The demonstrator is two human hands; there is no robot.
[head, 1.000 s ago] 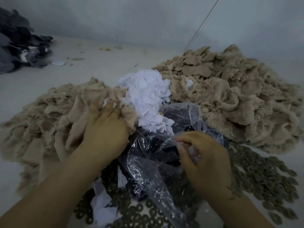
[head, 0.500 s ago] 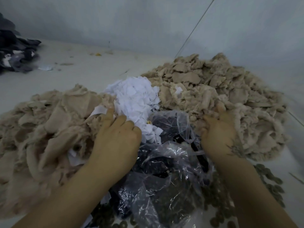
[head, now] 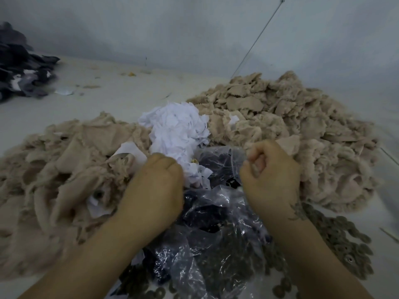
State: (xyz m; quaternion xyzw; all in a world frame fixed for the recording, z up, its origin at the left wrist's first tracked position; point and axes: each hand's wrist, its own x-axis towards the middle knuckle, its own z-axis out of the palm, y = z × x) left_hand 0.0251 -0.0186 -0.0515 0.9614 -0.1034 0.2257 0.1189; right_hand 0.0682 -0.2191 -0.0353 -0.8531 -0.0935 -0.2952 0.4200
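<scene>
Pulling back from the right heap of beige fuzzy fabric scraps [head: 302, 126], the right hand [head: 272, 178] I am watching is now sitting at that heap's near edge, middle right of the frame. Its fingers are curling into a tight fist beside the rim of the clear crinkled plastic bag [head: 216, 212]; I cannot tell what they are gripping. The left hand [head: 155, 188], flat half a second ago, is curling its fingers into the left heap of beige fuzzy fabric scraps [head: 71, 160], gripping its edge just beside the mound of white paper scraps [head: 177, 130] at centre. At lower right, dark flat rings [head: 336, 234] are lying on the table [head: 108, 100].
</scene>
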